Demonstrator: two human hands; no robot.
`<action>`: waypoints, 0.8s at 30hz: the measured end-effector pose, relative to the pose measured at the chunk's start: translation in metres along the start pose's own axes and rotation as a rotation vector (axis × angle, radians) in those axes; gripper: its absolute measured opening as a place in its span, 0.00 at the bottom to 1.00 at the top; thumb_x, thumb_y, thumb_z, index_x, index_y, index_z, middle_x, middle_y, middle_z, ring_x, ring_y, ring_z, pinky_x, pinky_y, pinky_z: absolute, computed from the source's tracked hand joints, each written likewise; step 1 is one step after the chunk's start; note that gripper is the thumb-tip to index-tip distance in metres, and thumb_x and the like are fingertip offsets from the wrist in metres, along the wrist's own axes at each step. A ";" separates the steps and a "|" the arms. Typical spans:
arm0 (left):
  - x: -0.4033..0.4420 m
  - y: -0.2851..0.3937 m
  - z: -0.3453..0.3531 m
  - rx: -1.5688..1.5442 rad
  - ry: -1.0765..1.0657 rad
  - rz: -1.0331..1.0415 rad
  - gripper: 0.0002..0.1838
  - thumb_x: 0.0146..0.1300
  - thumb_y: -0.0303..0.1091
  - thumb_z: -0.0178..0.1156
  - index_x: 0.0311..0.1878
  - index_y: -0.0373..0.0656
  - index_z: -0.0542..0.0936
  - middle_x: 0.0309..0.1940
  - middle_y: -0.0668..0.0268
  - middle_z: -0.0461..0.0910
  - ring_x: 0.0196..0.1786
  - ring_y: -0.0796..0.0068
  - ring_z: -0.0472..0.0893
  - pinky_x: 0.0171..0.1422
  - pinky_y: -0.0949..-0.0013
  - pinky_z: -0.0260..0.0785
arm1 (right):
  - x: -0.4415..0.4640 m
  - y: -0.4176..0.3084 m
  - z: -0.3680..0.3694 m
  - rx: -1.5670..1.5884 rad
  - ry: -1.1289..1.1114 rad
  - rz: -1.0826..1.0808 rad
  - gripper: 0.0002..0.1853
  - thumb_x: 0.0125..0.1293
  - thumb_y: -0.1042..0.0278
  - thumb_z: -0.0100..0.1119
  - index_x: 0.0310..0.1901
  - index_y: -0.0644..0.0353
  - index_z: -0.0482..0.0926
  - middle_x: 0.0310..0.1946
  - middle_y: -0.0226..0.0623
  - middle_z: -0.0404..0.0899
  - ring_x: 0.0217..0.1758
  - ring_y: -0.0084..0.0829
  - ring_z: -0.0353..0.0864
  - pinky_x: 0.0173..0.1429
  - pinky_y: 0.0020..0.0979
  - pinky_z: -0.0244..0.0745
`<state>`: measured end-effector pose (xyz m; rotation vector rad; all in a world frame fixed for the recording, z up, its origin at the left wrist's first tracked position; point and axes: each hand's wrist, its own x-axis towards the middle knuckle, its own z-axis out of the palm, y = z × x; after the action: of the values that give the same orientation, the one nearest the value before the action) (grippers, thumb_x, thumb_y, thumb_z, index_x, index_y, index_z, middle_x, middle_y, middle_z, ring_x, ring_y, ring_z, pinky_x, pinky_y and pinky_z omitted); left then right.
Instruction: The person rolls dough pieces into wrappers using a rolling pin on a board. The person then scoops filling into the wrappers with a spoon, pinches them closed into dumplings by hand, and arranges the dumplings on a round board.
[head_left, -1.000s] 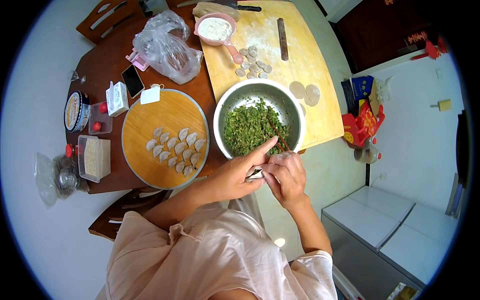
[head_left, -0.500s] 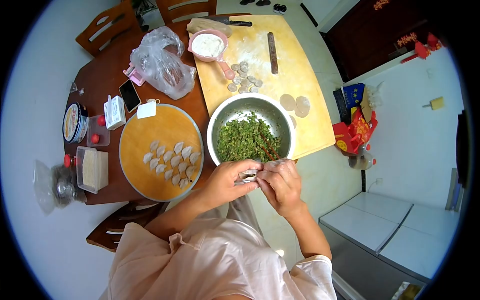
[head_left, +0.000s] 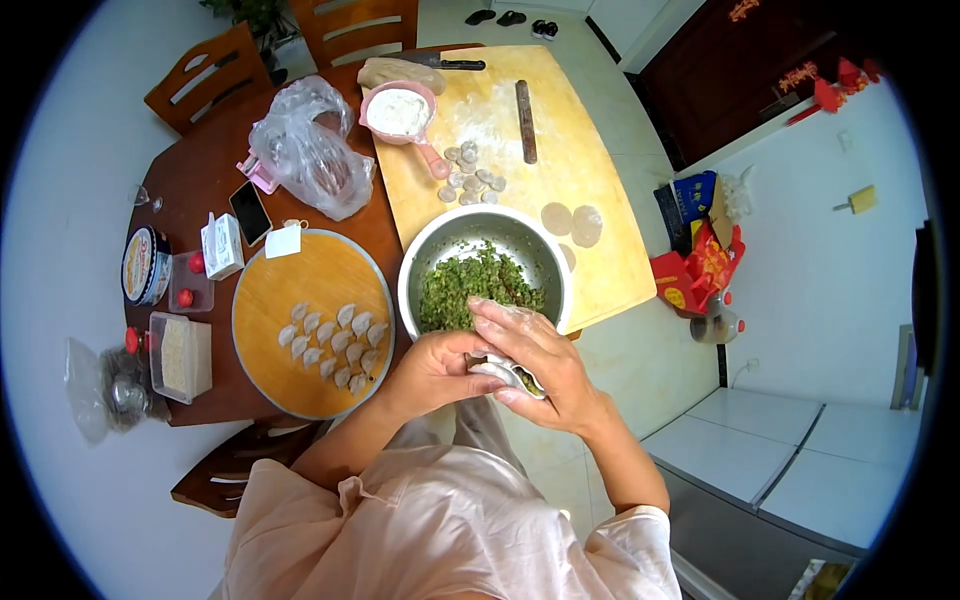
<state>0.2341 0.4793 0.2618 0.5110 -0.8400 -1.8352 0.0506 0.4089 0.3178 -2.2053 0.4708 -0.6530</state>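
A folded dumpling wrapper (head_left: 508, 372) with green filling showing at its open side is pinched between both my hands. My left hand (head_left: 432, 372) grips its left end. My right hand (head_left: 548, 368) holds the right part, its floured fingers reaching over the near rim of the metal bowl (head_left: 552, 262). Chopped green filling (head_left: 470, 285) lies in the bowl. Several shaped dumplings (head_left: 340, 342) rest on the round board (head_left: 262, 330) at the left. Flat round wrappers (head_left: 587, 226) and small dough pieces (head_left: 470, 182) lie on the floured wooden board (head_left: 622, 265).
A pink flour scoop (head_left: 398, 112), rolling pin (head_left: 526, 122) and knife (head_left: 460, 64) are on the wooden board. A plastic bag (head_left: 312, 150), phone (head_left: 250, 212), tissue pack (head_left: 222, 246) and grain container (head_left: 181, 357) stand on the brown table. Red bags (head_left: 712, 262) sit at the right.
My right hand has opened out and shifted its hold along the wrapper, whose filled side now shows at the right. The view has tilted, so the table items appear lower and further left.
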 end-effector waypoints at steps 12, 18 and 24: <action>0.015 0.000 0.012 0.038 -0.054 0.212 0.23 0.56 0.27 0.69 0.54 0.36 0.74 0.45 0.65 0.79 0.50 0.77 0.78 0.53 0.72 0.71 | 0.004 -0.005 0.002 -0.115 0.169 -0.166 0.22 0.63 0.71 0.48 0.56 0.72 0.73 0.57 0.59 0.73 0.58 0.52 0.77 0.64 0.48 0.68; 0.020 0.014 0.031 0.787 0.025 0.528 0.26 0.59 0.45 0.68 0.51 0.35 0.73 0.39 0.57 0.79 0.38 0.62 0.81 0.42 0.65 0.73 | 0.005 -0.013 0.014 0.031 0.360 -0.127 0.22 0.69 0.66 0.41 0.55 0.73 0.75 0.55 0.62 0.74 0.58 0.53 0.77 0.63 0.48 0.68; 0.019 0.027 0.029 0.978 -0.053 0.662 0.21 0.66 0.44 0.59 0.48 0.33 0.74 0.36 0.54 0.79 0.34 0.56 0.80 0.39 0.60 0.72 | 0.006 -0.017 0.012 -0.069 0.311 -0.157 0.24 0.74 0.60 0.35 0.59 0.71 0.71 0.56 0.63 0.73 0.55 0.55 0.78 0.59 0.47 0.73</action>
<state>0.2240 0.4643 0.3019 0.6659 -1.7002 -0.7540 0.0645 0.4232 0.3256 -2.2295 0.4847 -1.0879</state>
